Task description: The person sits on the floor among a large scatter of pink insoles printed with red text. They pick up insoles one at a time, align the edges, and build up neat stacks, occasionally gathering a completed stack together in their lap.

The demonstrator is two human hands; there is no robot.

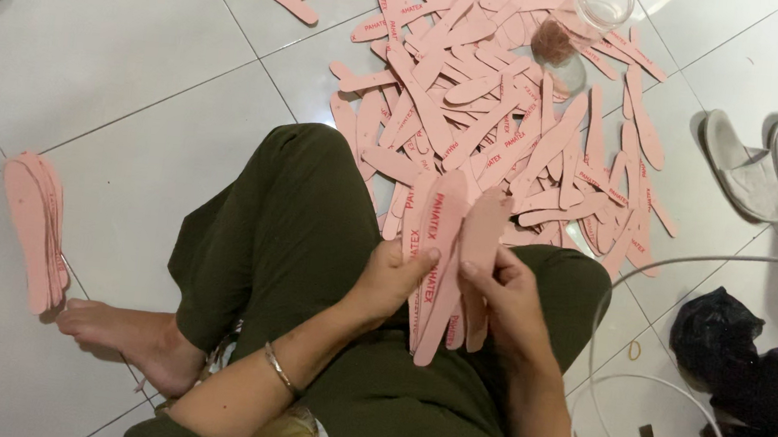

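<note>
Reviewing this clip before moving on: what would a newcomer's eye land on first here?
First, the sprawling heap of pink insoles on the white tiled floor, ahead of the seated person's knees. Next, the left hand and right hand gripping a few pink insoles upright over the lap. A small neat stack of insoles lies at the left, and pale slippers sit at the right.

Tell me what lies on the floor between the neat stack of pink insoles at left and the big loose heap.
In the head view, between the stacked insoles and the loose heap lies bare white tile, then the person's bent knee in green trousers.
</note>
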